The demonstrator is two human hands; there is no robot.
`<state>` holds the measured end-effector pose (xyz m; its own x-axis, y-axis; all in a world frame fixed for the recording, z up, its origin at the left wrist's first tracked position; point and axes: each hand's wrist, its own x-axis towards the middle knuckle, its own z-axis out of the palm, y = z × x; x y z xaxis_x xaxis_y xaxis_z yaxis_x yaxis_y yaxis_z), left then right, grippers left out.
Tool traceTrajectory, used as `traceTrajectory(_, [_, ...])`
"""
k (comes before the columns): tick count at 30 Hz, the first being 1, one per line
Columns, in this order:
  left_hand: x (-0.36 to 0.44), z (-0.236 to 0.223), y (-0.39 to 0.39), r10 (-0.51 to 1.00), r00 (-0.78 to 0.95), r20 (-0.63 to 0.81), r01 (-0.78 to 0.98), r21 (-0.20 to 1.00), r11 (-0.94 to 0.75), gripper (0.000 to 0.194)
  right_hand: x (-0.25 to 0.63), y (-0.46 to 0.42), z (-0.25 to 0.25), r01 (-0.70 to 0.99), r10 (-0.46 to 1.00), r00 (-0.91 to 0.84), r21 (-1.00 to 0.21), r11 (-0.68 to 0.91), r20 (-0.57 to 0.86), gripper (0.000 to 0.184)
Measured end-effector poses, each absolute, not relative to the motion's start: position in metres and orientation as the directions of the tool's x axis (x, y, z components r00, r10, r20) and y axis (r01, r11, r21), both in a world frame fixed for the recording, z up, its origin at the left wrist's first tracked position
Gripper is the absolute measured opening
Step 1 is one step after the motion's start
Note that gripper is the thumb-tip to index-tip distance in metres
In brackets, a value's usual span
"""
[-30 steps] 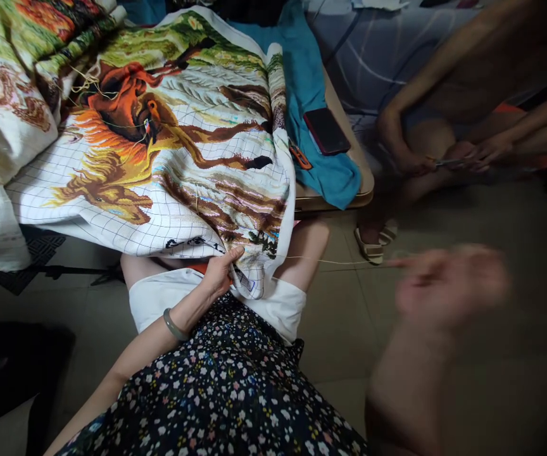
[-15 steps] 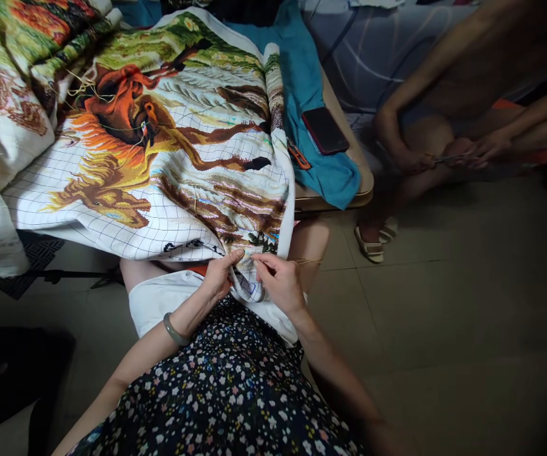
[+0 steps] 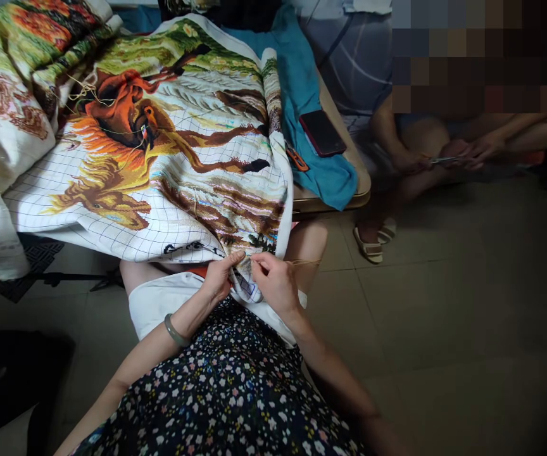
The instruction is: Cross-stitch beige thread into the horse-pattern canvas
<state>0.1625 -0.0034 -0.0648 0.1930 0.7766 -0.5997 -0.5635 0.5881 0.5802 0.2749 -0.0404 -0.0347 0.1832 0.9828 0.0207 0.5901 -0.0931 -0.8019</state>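
Note:
A large cross-stitch cloth [image 3: 173, 225] with a horse design and a printed grid spreads from the bench down to my lap. My left hand [image 3: 219, 275] grips its near edge, thumb on top and fingers underneath. Close beside it, my right hand [image 3: 276, 278] pinches thumb and forefinger together at the stitched corner. Whatever sits between those fingertips is too small to make out. Tan thread [image 3: 308, 261] trails out to the right of this hand, over my knee.
On a teal cloth [image 3: 297, 82] at the bench's right side lie a dark phone [image 3: 323, 133] and an orange-handled tool [image 3: 297, 158]. Rolled and folded stitched fabric [image 3: 7, 101] is heaped at left. Another person sits at right, their hands [image 3: 444, 158] around a thin metallic object.
My right hand has turned slightly at the cloth, and more thread shows to its right. The left hand keeps its grip in the same place.

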Motion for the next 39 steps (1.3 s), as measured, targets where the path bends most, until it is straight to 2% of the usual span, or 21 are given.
traceTrajectory(3, [0.163,-0.064,-0.003,0.773,0.174,-0.610,-0.552,0.589,0.590,0.028,0.271,-0.042,-0.041,0.377,0.971,0.209,-0.906,-0.191,-0.117,0.018])
traceTrajectory(5, [0.164,-0.064,-0.003,0.767,0.147,-0.625,-0.542,0.598,0.590,0.026,0.269,-0.044,-0.046,0.283,0.966,0.212,-0.937,-0.207,-0.149,0.017])
traceTrajectory(12, [0.165,-0.060,-0.001,0.772,0.123,-0.623,-0.534,0.614,0.581,0.022,0.266,-0.044,-0.054,0.133,0.949,0.263,-0.967,-0.215,-0.175,0.016])
traceTrajectory(25, [0.167,-0.060,-0.001,0.774,0.109,-0.624,-0.531,0.621,0.576,0.017,0.262,-0.041,-0.060,0.167,0.935,0.338,-0.972,-0.169,-0.104,0.015])
traceTrajectory(33, [0.167,-0.058,-0.001,0.758,0.108,-0.644,-0.524,0.610,0.594,0.020,0.265,-0.042,-0.059,0.184,0.946,0.312,-0.972,-0.147,-0.084,0.016])
traceTrajectory(36, [0.168,-0.059,-0.001,0.766,0.100,-0.635,-0.524,0.621,0.583,0.020,0.264,-0.041,-0.059,0.156,0.940,0.321,-0.973,-0.168,-0.111,0.016])
traceTrajectory(39, [0.168,-0.061,-0.002,0.773,0.096,-0.628,-0.521,0.630,0.576,0.020,0.261,-0.039,-0.059,0.055,0.928,0.324,-0.975,-0.215,-0.186,0.017])
